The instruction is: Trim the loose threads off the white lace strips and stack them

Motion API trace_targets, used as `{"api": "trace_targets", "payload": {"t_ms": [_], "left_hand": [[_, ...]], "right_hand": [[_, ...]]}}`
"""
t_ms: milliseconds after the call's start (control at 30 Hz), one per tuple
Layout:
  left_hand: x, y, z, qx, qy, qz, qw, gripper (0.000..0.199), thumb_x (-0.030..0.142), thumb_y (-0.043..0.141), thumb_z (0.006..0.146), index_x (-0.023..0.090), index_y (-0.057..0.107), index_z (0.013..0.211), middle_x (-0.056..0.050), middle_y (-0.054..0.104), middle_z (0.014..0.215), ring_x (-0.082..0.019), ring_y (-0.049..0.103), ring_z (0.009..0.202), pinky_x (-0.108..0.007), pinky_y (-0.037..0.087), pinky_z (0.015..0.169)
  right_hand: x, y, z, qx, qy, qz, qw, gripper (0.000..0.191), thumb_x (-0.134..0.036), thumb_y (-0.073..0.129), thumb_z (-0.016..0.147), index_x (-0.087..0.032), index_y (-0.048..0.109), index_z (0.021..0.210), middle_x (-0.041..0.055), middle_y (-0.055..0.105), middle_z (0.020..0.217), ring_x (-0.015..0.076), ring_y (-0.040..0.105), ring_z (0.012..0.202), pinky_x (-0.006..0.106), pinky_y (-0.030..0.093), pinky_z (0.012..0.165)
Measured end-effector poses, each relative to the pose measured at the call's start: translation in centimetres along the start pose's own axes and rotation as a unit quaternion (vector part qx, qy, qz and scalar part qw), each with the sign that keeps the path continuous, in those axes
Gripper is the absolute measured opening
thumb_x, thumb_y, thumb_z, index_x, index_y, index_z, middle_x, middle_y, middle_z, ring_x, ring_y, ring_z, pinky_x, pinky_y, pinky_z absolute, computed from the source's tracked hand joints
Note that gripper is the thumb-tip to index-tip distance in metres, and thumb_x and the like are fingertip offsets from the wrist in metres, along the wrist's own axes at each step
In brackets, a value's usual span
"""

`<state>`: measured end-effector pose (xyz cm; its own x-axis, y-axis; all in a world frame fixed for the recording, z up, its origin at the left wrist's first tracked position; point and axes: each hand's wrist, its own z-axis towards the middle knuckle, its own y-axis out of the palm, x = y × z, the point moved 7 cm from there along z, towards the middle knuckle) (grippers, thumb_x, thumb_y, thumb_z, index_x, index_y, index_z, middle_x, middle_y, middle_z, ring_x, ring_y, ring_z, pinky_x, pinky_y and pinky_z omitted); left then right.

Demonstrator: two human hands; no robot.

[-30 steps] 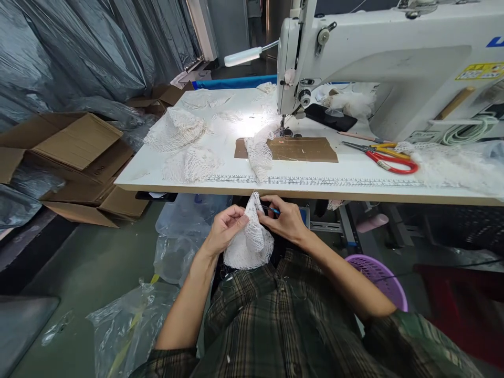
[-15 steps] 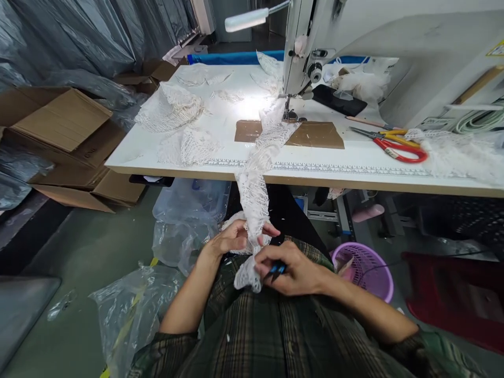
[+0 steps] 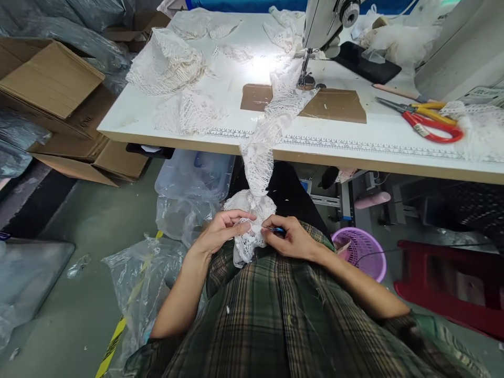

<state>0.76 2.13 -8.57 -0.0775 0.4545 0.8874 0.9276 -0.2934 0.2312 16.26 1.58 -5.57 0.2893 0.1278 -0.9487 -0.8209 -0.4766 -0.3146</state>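
White lace fabric runs from under the sewing machine's presser foot, over the table edge, and bunches in my lap. My left hand is closed on the lace from the left, thumb and forefinger pinching it. In my right hand is a small pair of thread snips with a blue part; its tip points left at the lace. The fingers hide most of the snips. Both hands are close together, just below the table edge.
On the white table lie lace pieces, a brown strip, red-and-yellow-handled scissors and a black phone-like slab. A purple basket stands at lower right. Cardboard boxes and plastic bags are at left.
My view has tilted down. The lace in my lap is now spread out more, with my left hand pinching it. My right hand has turned the snips so their tip meets the lace.
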Motion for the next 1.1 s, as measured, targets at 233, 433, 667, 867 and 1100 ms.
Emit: {"api": "trace_targets", "payload": {"t_ms": [233, 433, 667, 867, 1100], "left_hand": [[0.3, -0.9, -0.3, 0.036, 0.038, 0.03, 0.998, 0.025, 0.034, 0.086, 0.068, 0.014, 0.078, 0.082, -0.005, 0.075, 0.076, -0.015, 0.065, 0.067, -0.024, 0.05, 0.063], [1.7, -0.5, -0.9, 0.024, 0.064, 0.085, 0.994, 0.022, 0.036, 0.08, 0.074, 0.016, 0.08, 0.085, -0.009, 0.077, 0.085, -0.021, 0.069, 0.082, -0.029, 0.052, 0.075], [2.5, -0.6, -0.8, 0.051, 0.088, 0.149, 0.984, 0.023, 0.037, 0.078, 0.075, 0.014, 0.079, 0.078, -0.006, 0.073, 0.075, -0.015, 0.059, 0.065, -0.025, 0.044, 0.06], [2.6, -0.7, -0.7, 0.048, 0.082, 0.163, 0.982, 0.024, 0.038, 0.076, 0.076, 0.014, 0.077, 0.077, -0.003, 0.067, 0.067, -0.013, 0.052, 0.06, -0.024, 0.037, 0.056], [2.7, -0.3, -0.6, 0.06, 0.079, 0.166, 0.981, 0.027, 0.039, 0.075, 0.077, 0.014, 0.072, 0.068, 0.001, 0.056, 0.058, -0.01, 0.043, 0.054, -0.024, 0.031, 0.051]], "right_hand": [[1.0, 0.0, 0.7, -0.006, 0.028, 0.008, 1.0, 0.037, -0.045, 0.042, 0.098, -0.018, 0.059, 0.08, -0.0001, 0.06, 0.072, 0.0119, 0.049, 0.062, 0.024, 0.038, 0.061], [0.9, 0.6, 2.0, -0.014, 0.031, -0.055, 0.998, 0.052, -0.048, 0.028, 0.103, -0.019, 0.055, 0.069, -0.0014, 0.053, 0.059, 0.0125, 0.046, 0.057, 0.026, 0.033, 0.06], [0.7, 0.8, 2.8, 0.016, 0.031, -0.084, 0.996, 0.046, -0.046, 0.036, 0.102, -0.018, 0.067, 0.085, -0.0037, 0.048, 0.055, 0.0113, 0.042, 0.053, 0.024, 0.029, 0.056], [0.8, 0.9, 1.4, -0.008, 0.025, -0.097, 0.995, 0.048, -0.045, 0.028, 0.104, -0.018, 0.065, 0.087, -0.0013, 0.053, 0.06, 0.0126, 0.045, 0.055, 0.025, 0.03, 0.058], [0.6, 1.6, 2.3, 0.028, 0.014, -0.186, 0.982, 0.04, -0.04, 0.037, 0.102, -0.02, 0.057, 0.074, -0.0016, 0.05, 0.058, 0.0127, 0.04, 0.052, 0.027, 0.023, 0.056]]}}
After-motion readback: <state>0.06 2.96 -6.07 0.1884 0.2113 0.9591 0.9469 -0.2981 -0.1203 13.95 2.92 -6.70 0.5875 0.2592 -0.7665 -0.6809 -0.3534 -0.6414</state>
